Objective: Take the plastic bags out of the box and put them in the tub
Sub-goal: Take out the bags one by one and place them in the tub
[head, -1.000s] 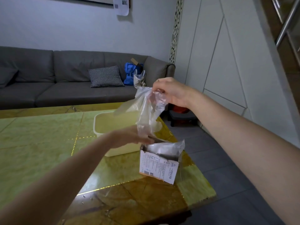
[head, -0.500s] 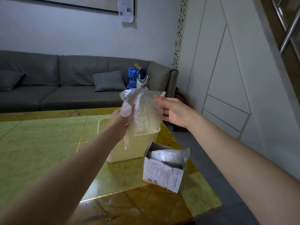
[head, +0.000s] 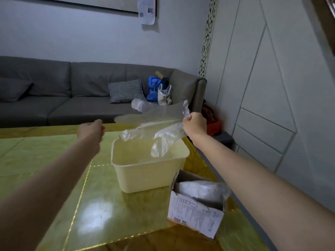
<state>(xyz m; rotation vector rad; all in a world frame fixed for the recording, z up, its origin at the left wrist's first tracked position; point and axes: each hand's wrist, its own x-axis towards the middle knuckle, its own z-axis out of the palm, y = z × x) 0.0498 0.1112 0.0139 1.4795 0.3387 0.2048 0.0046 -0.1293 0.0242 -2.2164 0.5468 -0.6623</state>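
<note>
- My right hand (head: 194, 125) is curled into a fist and pinches one edge of a clear plastic bag (head: 157, 127), holding it up above the tub (head: 150, 176).
- My left hand (head: 91, 130) is closed too, off to the left of the tub; it is blurred and I cannot tell whether it still has any of the bag.
- The bag spreads out sideways from my right fist, and its loose end hangs down inside the tub's rim.
- The pale yellow tub stands on the glossy green and gold table (head: 54, 169). The torn cardboard box (head: 197, 209) sits just beside it near the table's right edge, with more plastic bags (head: 201, 191) bunched inside.
- Behind the table I see a grey sofa (head: 54, 91) with a checked cushion (head: 126, 90), a blue bag (head: 154, 87), and white panelled walls to the right.
- Half a second ago both hands held the bag close together; now they are pulled well apart and the bag is stretched out.
</note>
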